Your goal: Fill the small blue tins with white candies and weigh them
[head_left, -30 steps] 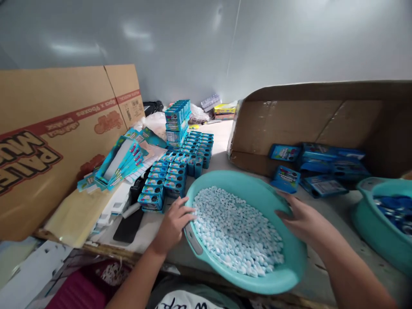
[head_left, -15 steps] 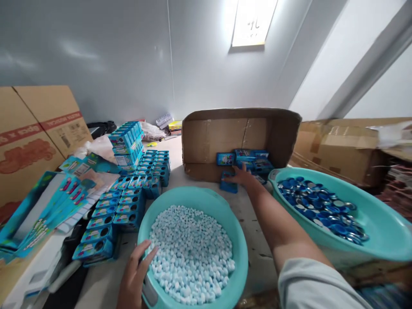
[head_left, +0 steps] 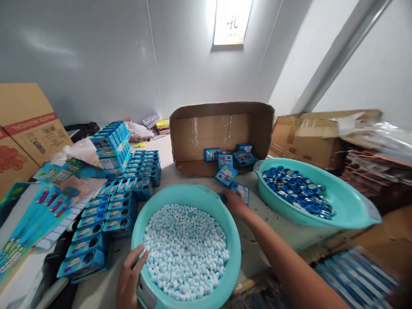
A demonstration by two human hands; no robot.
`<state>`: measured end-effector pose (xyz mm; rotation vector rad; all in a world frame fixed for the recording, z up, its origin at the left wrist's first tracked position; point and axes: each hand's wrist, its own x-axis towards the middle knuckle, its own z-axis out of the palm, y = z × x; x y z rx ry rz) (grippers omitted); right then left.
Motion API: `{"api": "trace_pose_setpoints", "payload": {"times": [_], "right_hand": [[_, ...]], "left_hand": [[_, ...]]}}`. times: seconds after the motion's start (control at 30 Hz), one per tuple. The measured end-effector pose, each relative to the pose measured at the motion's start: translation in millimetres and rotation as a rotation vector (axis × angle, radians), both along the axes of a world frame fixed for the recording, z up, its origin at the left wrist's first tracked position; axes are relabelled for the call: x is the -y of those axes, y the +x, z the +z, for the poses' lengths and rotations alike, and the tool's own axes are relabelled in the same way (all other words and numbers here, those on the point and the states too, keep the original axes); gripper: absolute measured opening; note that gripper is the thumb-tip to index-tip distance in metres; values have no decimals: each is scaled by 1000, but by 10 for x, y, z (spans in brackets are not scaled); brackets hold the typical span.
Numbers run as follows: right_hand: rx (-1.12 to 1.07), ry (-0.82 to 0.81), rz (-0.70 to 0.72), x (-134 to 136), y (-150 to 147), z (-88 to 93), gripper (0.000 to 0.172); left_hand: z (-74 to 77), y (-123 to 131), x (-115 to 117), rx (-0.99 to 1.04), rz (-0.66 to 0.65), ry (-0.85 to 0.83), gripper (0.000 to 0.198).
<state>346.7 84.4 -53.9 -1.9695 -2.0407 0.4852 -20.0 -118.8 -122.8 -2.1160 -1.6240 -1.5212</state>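
Observation:
The round turquoise basin full of small pale-blue and white pellet-shaped candies stands in front of me. My left hand grips its left rim beside the grey handle, fingertips over the edge. At the basin's far right rim, my right hand is closed, its fingers partly hidden. A dark blue bit shows at those fingertips, and I cannot tell what it is. Just behind that hand lies a small blue box. Another blue box leans at the mouth of the cardboard carton, with several more inside.
To the right a turquoise tub holds blue and silver round tins. Rows of blue boxes with round holes stand at left, with a stack behind. Flat printed card lies far left. Cardboard boxes fill the back right.
My right hand has come back from the boxes in the carton to the basin's far right rim. Boxes at the carton's mouth have shifted forward. My view has turned right.

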Motion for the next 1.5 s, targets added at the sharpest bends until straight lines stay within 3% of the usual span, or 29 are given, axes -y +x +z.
{"api": "trace_pose_setpoints", "payload": {"times": [0.1,0.2,0.3,0.4,0.47,0.53,0.6,0.7,0.77,0.87,0.93,1.0,1.1,1.2,1.33,1.4,1.5], "right_hand": [[-104,107,-43,130,35,12,27],[-193,221,-59,170,132,183,19],[-226,365,-112,231,253,539,21],[-404,559,-244,402,236,994,30],[-710,462,-275,545,51,1249,39],[-1022,181,-191,662,-282,1383,46],[-1235,-125,-63,729,-703,1365,49],[-1398,-417,25,746,-1296,1124,45],[-1422,-539,53,715,-1559,930,43],[-1367,-585,59,616,-1724,760,44],[-1327,-511,53,512,-1745,756,46],[-1306,-331,69,378,-1750,807,48],[-1227,17,118,164,-1762,874,50],[-1122,226,189,51,-1752,848,49],[-1067,433,402,158,-1687,777,40],[-1032,508,501,255,-1658,780,37],[-1066,421,572,297,-1651,800,51]], "left_hand": [[-6,-22,-23,-32,-22,13,37],[86,-130,-62,-185,-73,23,44],[318,-343,-69,-382,-186,-7,52],[645,-541,-43,-339,-346,-162,53],[890,-556,-65,-204,-444,-229,47],[1139,-431,-164,-76,-491,-198,38],[1354,-194,-344,-1,-429,-185,43],[1513,184,-678,142,-520,-197,79],[1489,340,-861,339,-504,-198,67],[1353,401,-1000,599,-453,-234,57],[1269,376,-1026,719,-494,-266,57],[1220,341,-1043,834,-521,-277,50],[1189,298,-1105,1024,-428,-321,38],[1188,281,-1179,1107,-323,-461,43],[1269,310,-1173,836,-324,-574,58],[1332,328,-1131,676,-330,-590,52],[1384,332,-1077,583,-239,-582,39]]}}
